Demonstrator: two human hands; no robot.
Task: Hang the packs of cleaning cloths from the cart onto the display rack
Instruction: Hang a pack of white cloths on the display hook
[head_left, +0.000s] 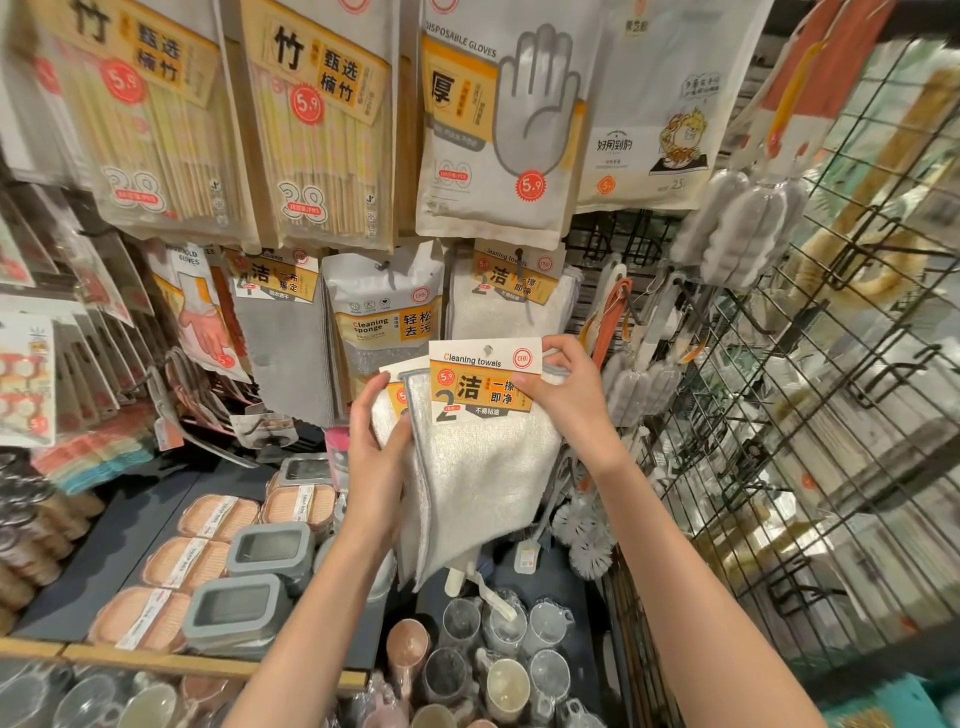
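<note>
The right hand (566, 395) pinches the front cleaning towel pack's (483, 415) header card; the left hand (376, 457) grips the packs behind. Both are held up just below the hung towel packs (511, 301) on the display rack (623, 234). I'd line up the card's punched hole (487, 349) with that hook, then slide it on level.

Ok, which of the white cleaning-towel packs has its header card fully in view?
The front white cleaning-towel pack, pinched at its card by the right hand. The pack behind it, under the left hand, shows only a corner.

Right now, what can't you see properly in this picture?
Head view:
- Second white cloth pack: mostly hidden behind the front white cleaning-towel pack and the left hand.
- Rack hook for the towels: hidden behind the hanging packs.
- Wire-grid shelf goods: blurred.
- Cart: not in view.
- Right hand pinches the front pack's card.
</note>
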